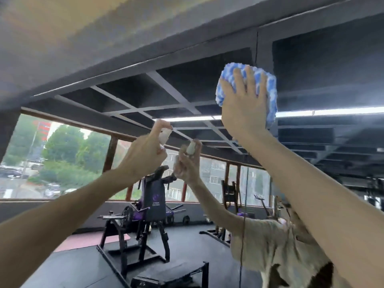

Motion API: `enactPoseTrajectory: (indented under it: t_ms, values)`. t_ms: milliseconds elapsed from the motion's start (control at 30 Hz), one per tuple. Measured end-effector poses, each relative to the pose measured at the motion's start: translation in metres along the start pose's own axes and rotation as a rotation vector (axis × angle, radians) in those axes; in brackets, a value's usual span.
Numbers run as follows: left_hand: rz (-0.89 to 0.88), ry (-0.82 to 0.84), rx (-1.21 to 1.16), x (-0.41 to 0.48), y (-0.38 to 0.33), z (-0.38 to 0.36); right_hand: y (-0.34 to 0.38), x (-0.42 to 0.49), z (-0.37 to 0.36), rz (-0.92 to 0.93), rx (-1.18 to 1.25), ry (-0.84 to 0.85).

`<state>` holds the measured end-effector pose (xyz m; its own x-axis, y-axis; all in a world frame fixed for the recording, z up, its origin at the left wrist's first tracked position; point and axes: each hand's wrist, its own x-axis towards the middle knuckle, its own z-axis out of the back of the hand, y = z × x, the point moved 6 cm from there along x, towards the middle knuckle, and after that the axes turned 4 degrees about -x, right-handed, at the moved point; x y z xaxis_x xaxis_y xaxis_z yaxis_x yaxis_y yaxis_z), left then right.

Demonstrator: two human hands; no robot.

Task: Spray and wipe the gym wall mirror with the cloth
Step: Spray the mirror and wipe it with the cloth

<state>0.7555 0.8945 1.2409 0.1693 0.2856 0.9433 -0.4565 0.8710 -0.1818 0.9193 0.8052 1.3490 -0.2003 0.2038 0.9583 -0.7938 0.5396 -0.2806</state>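
Observation, mirror wall, upper section. The person stands close to the mirror (207, 90) with both arms raised.

Left hand (145, 151): fingers curled round a small spray bottle (165, 134), held up near the glass with the nozzle end uppermost. Whether the forefinger is pressing the pump, I cannot tell. No mist is visible.

Right hand (245, 104): fingers spread flat and straight, pressing a folded blue-and-white cloth (270, 94) against the glass, high up and just right of a vertical seam (257, 48) between panels. The cloth sits between palm and mirror, not gripped.

Reflected in the glass: the person's own arms, a purple-and-black weight machine (153, 204) and a row of windows (62, 159).

Assessment: the step in hand appears to be wiping the top band, with the spray kept ready alongside. The lower glass likely remains to be done.

Next move calls for steady flat pressure and overlapping passes across or down, with the bottle held clear of the cloth's path.
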Motion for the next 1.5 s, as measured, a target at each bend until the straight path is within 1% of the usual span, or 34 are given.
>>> enactPoseTrajectory:
  t_ms: [200, 333, 433, 533, 633, 833, 900, 967, 1000, 1033, 1100, 1167, 1233, 1333, 1367, 1400, 1467, 1500]
  values:
    - [-0.078, 0.014, -0.181, 0.004, 0.044, 0.013, 0.03, 0.008, -0.006, -0.179, -0.007, 0.018]
    - [-0.086, 0.061, -0.23, 0.004, 0.064, 0.015, 0.066, 0.01, -0.019, -0.166, -0.056, 0.031]
    - [-0.097, 0.027, -0.215, 0.016, 0.072, 0.025, 0.073, 0.009, -0.026, -0.187, -0.085, -0.007]
    - [-0.109, 0.005, -0.144, 0.029, 0.083, 0.032, 0.073, 0.011, -0.031, -0.163, -0.086, -0.054]
    - [-0.058, -0.011, -0.194, 0.029, 0.098, 0.034, 0.078, 0.006, -0.033, -0.14, -0.077, -0.082]
    - [-0.071, -0.03, -0.223, 0.025, 0.118, 0.032, 0.145, -0.019, -0.051, 0.019, -0.071, -0.082]
    - [-0.083, -0.017, -0.212, 0.026, 0.123, 0.032, 0.161, -0.032, -0.056, 0.174, -0.112, -0.092]
    - [-0.077, -0.038, -0.211, 0.027, 0.131, 0.035, 0.166, -0.042, -0.06, 0.355, -0.156, -0.052]
    - [-0.07, -0.045, -0.219, 0.028, 0.135, 0.036, 0.16, -0.039, -0.06, 0.391, -0.156, -0.028]
    - [-0.065, -0.035, -0.214, 0.03, 0.138, 0.036, 0.151, -0.03, -0.058, 0.373, -0.146, 0.004]
    - [-0.071, 0.011, -0.176, 0.034, 0.14, 0.033, 0.13, -0.006, -0.051, 0.234, -0.13, 0.033]
    - [-0.076, 0.034, -0.148, 0.036, 0.146, 0.032, 0.112, 0.012, -0.045, 0.076, -0.1, -0.009]
    - [-0.067, 0.005, -0.128, 0.039, 0.155, 0.035, 0.104, 0.021, -0.043, -0.036, -0.057, -0.107]
    - [-0.019, -0.065, -0.199, 0.035, 0.171, 0.039, 0.125, 0.006, -0.052, -0.175, -0.068, -0.185]
    - [-0.015, -0.076, -0.226, 0.037, 0.174, 0.039, 0.149, -0.005, -0.058, -0.158, -0.086, -0.18]
    - [-0.021, -0.063, -0.229, 0.04, 0.178, 0.039, 0.186, -0.02, -0.066, -0.06, -0.096, -0.15]
    - [-0.054, -0.031, -0.192, 0.044, 0.183, 0.039, 0.266, -0.051, -0.088, 0.309, -0.099, -0.01]
    - [-0.068, -0.03, -0.187, 0.045, 0.186, 0.041, 0.287, -0.051, -0.099, 0.445, -0.139, 0.056]
